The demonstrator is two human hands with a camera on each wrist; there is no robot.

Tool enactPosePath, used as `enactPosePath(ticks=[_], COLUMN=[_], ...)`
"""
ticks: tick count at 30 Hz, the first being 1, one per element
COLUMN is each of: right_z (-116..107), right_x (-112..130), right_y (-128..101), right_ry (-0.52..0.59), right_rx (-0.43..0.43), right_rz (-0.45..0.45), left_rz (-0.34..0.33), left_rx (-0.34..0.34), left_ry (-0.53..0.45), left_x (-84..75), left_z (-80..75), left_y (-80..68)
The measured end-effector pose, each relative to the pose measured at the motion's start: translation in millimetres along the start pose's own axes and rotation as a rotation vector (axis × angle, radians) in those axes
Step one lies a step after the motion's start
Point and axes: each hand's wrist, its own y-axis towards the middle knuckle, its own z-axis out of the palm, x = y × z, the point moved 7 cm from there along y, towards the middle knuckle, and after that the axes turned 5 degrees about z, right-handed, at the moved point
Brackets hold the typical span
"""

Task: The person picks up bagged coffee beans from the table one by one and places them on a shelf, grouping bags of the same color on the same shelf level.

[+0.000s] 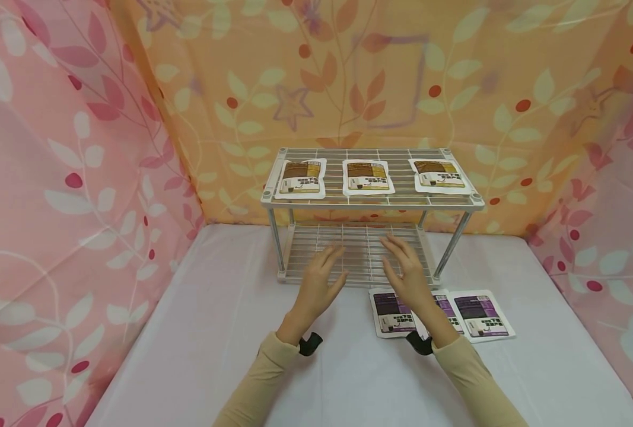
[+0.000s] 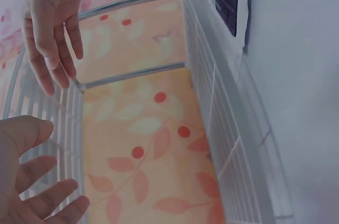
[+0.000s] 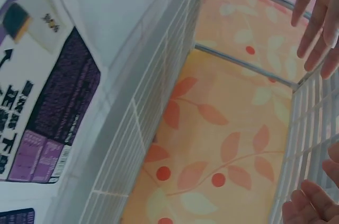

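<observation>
My left hand [image 1: 316, 287] and right hand [image 1: 409, 281] hover before a white two-tier wire rack [image 1: 372, 206], fingers spread and palms facing each other, holding nothing. Both wrist views show the hands apart, near the wire shelves. On the top tier lie three white pouches with brown-and-yellow labels: a left one [image 1: 300, 178], a middle one [image 1: 368, 178] and a right one [image 1: 439, 176]. Below my right hand, purple-labelled pouches lie in a row on the table: a left one [image 1: 392, 314], a middle one [image 1: 449, 308] partly hidden by my forearm, and a right one [image 1: 482, 315].
A white cloth [image 1: 204, 332] covers the table. The rack's lower tier [image 1: 308, 237] carries no pouches. Metal posts [image 1: 451, 246] stand at the rack's corners. Floral fabric walls [image 1: 215, 71] close off the back and both sides. A dark strap piece [image 1: 309, 344] shows at my left wrist.
</observation>
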Motion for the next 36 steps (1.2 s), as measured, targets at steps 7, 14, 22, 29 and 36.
enactPosePath(ticks=[7,14,22,29,36], right_z=[-3.4,-5.2,-4.5,-6.3,-8.5], right_x=[-15.4,-29.8,-54.7,-70.2,-84.1], right_y=[-11.2,-23.8,-38.1,-52.2,-65.3], right_ry=[-0.031,-0.052,-0.074,-0.094,-0.100], right_rx=[0.016,0.027,0.064,0.183,0.255], right_rz=[0.072,0.131,0.177,0.257,0.318], left_rz=[-0.116,-0.153,-0.229,-0.267,-0.295], left_rx=[0.110,0.188,0.263,0.329,0.388], left_ry=[-0.065,-0.089,-0.156,-0.183,-0.196], left_x=[2.8,2.6,4.1,2.1,-0.1], left_z=[27.0,53.4,73.6,89.7,101.2], left_y=[-15.2,-27.1,-37.1,-42.5,-48.6])
